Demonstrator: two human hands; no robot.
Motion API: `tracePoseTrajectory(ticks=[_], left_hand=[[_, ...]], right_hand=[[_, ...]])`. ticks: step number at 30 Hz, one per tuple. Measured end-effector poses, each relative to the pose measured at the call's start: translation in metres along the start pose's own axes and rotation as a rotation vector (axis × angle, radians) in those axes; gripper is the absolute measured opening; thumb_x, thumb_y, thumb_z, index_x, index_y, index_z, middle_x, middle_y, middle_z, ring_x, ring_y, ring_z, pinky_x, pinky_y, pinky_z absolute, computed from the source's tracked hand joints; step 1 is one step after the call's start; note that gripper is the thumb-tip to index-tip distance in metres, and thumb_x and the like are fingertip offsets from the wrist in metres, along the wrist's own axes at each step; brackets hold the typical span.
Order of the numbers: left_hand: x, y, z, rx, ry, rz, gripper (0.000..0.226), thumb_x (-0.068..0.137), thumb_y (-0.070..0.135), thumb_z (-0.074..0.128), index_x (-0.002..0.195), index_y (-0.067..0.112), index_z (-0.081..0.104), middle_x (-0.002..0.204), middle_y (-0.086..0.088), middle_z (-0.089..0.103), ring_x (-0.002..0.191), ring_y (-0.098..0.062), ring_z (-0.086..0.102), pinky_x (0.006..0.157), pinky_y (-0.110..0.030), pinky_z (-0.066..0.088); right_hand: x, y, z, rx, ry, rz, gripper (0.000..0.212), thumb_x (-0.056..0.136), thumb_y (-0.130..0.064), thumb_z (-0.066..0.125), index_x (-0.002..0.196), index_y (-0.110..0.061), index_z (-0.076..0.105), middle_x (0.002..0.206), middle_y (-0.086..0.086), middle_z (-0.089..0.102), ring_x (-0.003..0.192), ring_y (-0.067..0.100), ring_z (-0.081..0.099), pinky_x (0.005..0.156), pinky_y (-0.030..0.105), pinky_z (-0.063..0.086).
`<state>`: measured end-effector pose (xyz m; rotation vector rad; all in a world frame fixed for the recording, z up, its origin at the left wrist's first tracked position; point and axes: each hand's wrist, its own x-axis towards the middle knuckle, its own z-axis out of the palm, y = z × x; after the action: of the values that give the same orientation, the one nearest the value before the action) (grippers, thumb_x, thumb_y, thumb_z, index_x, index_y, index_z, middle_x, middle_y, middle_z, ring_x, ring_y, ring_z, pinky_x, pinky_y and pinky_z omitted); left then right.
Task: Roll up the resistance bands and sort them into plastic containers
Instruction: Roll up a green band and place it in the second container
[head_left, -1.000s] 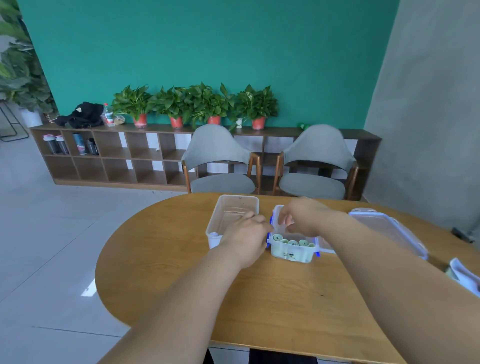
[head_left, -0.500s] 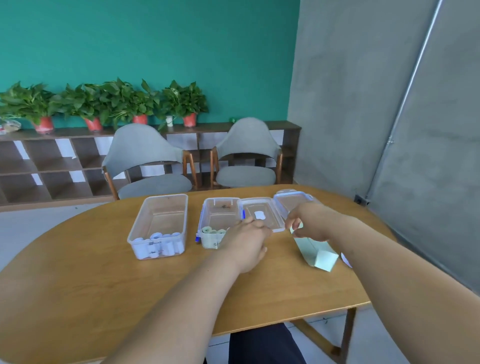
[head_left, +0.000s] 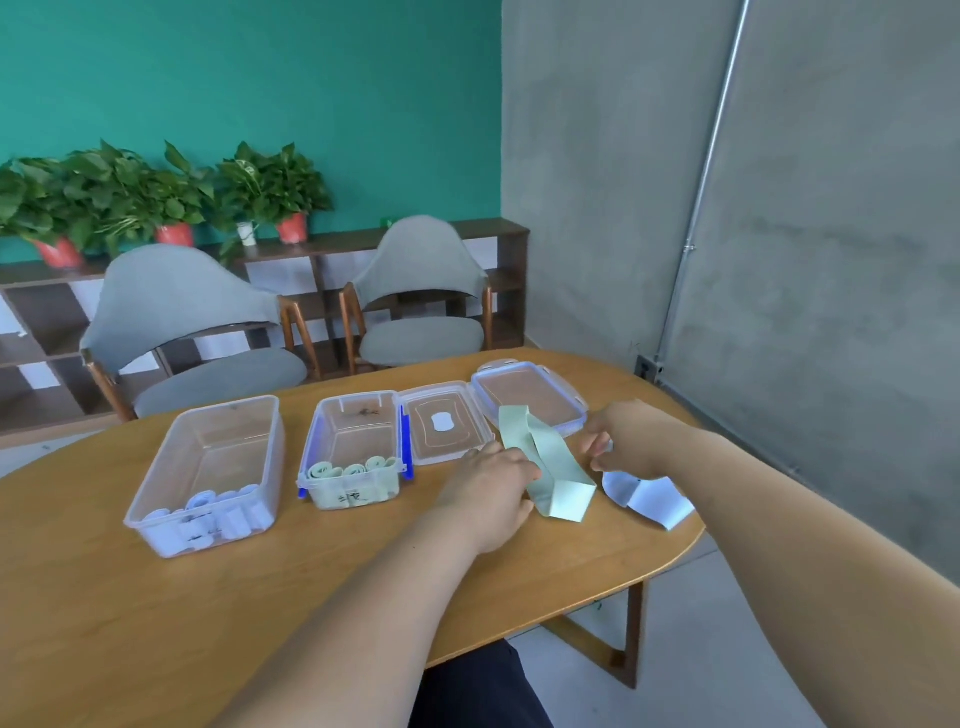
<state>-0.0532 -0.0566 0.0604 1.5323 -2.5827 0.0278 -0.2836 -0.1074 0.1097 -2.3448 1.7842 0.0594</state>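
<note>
An unrolled pale green band (head_left: 553, 470) lies on the wooden table (head_left: 311, 561), its far end on a lid. My left hand (head_left: 491, 486) rests its fingertips on the band's left edge; the thumb is hidden. My right hand (head_left: 636, 441) hovers to the band's right with loosely curled fingers holding nothing I can see, just above a flat light blue band (head_left: 652, 501). A small container with blue clips (head_left: 353, 452) holds rolled green bands. Rolled pale blue bands sit in a larger clear container (head_left: 208, 467).
Two clear lids lie behind the green band, one plain (head_left: 441, 431) and one blue-rimmed (head_left: 530, 395). Two grey chairs (head_left: 197, 332) stand at the table's far side. The table's rounded right edge is close to the blue band.
The view has swung right, away from the containers. Both hands have left the small container and moved right to the loose green and blue bands.
</note>
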Motion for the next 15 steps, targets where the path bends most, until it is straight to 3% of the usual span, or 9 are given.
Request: tracePoseTrajectory(ticks=[2,7,11,15], left_hand=[[0.005,0.006,0.006,-0.04,-0.005,-0.024,0.04,0.104,0.037,0.057,0.144,0.028,0.06,0.142,0.005,0.06,0.133,-0.021,0.047,0.111,-0.04,0.043],[0.016,0.019,0.023,-0.251,-0.02,-0.174,0.03,0.103,0.039,0.06,0.129,0.026,0.067,0.128,0.007,0.067,0.124,-0.02,0.056,0.098,-0.038,0.052],[0.019,0.021,0.038,-0.402,-0.053,-0.267,0.028,0.098,0.04,0.068,0.124,0.031,0.07,0.112,0.013,0.072,0.108,-0.015,0.063,0.09,-0.034,0.055],[0.017,0.017,0.053,-0.532,-0.067,-0.32,0.032,0.093,0.039,0.076,0.124,0.033,0.071,0.097,0.017,0.074,0.099,-0.008,0.066,0.088,-0.031,0.055]], right_hand=[[-0.004,0.01,0.005,0.018,-0.014,-0.001,0.019,0.089,-0.019,0.066,0.1,-0.029,0.077,0.103,-0.01,0.073,0.104,0.016,0.064,0.093,0.035,0.056],[-0.004,0.024,0.022,0.182,-0.043,0.02,0.026,0.087,-0.025,0.08,0.111,-0.035,0.075,0.104,-0.018,0.072,0.1,0.005,0.064,0.087,0.023,0.049],[0.001,0.02,0.039,0.234,-0.071,0.008,0.035,0.077,-0.034,0.088,0.108,-0.04,0.074,0.105,-0.019,0.072,0.098,0.002,0.067,0.09,0.023,0.052],[0.001,0.01,0.054,0.247,-0.056,-0.007,0.041,0.072,-0.037,0.093,0.11,-0.033,0.077,0.109,-0.016,0.072,0.103,0.002,0.065,0.094,0.028,0.055]])
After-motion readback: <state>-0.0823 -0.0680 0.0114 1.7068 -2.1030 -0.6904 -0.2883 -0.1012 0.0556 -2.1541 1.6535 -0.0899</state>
